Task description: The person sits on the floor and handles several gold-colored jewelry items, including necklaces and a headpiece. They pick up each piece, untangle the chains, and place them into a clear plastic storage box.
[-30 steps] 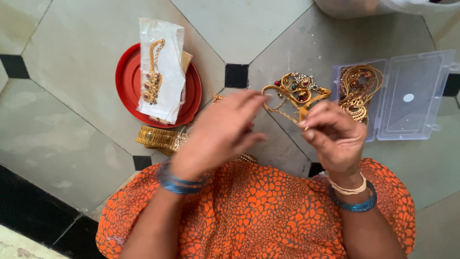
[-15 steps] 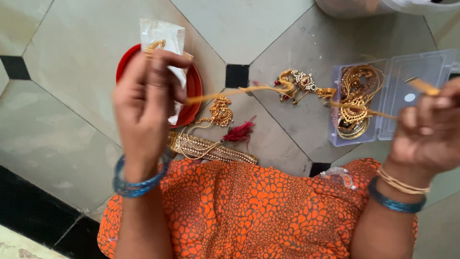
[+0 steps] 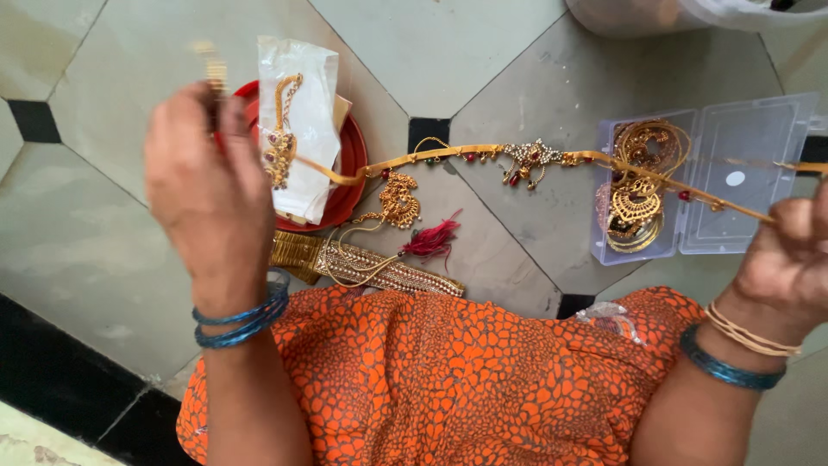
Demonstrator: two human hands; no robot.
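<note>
Centrally, clear packet (image 3: 297, 129), red lid (image 3: 349, 164)

Red plate (image 3: 347, 164), clear plastic box (image 3: 742, 207)

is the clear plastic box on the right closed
No, the clear plastic box lies open on the floor, its lid folded out flat to the right, and gold jewellery sits uncovered in its left half.
</note>
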